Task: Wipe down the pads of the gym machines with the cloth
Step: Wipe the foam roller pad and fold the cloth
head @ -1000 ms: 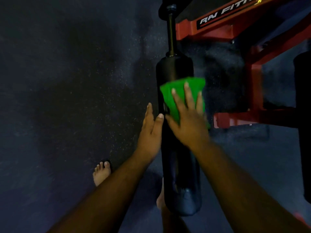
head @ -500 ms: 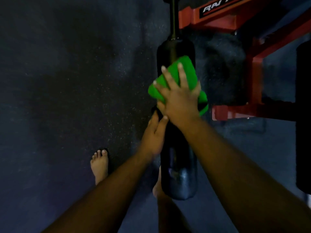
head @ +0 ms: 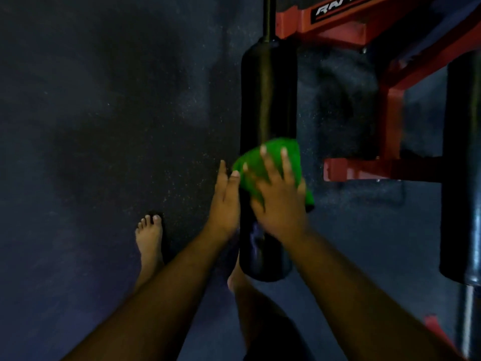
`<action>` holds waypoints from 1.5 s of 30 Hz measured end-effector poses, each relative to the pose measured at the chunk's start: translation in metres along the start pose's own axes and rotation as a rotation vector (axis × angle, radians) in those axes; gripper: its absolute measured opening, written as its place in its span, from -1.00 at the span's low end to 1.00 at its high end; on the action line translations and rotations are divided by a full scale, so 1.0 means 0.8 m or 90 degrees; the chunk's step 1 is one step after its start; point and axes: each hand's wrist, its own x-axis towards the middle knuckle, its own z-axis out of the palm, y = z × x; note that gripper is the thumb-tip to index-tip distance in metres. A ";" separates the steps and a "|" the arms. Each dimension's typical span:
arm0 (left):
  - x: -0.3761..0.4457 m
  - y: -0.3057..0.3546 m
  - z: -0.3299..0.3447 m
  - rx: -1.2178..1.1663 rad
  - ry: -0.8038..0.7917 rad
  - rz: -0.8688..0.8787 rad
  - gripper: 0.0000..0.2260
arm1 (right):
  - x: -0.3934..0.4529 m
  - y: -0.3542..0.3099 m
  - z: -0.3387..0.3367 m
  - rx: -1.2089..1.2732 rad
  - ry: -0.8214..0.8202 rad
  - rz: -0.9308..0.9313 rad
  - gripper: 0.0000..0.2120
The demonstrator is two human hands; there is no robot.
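Nearest the camera, two bare forearms reached up from the six o'clock edge toward the black roller pad [head: 268,105], with bare feet on the dark rubber floor [head: 104,126] beneath. The left hand [head: 225,201] lay flat, fingers straight, against the pad's nine o'clock side, steadying it much as it had a second earlier. The right hand [head: 278,201] pressed the green cloth [head: 270,155] onto the pad with splayed fingers, holding nothing else. Half a second before, cloth and hand had been up near the pad's far end, by the steel rod [head: 269,16]; now they had slid back toward the near half, with the blur on the fingers pointing to a stroke in progress. That return pass probably meant the upper face had been covered twice, while the underside and near end cap seemingly remained to be done. Farther off, at one o'clock, stood the red machine frame [head: 338,24], and at three o'clock a second black pad [head: 463,152] hung untouched, likely next in line.
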 end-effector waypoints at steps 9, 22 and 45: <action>-0.032 -0.037 0.020 0.091 -0.001 0.097 -0.28 | 0.120 0.053 -0.007 0.166 0.179 -0.017 -0.44; -0.073 -0.076 0.023 0.059 -0.048 0.070 -0.21 | 0.055 0.055 0.004 0.456 0.206 0.228 -0.43; -0.058 -0.091 0.009 -0.097 0.020 0.041 -0.35 | 0.146 -0.001 -0.039 -0.148 0.086 -0.036 -0.51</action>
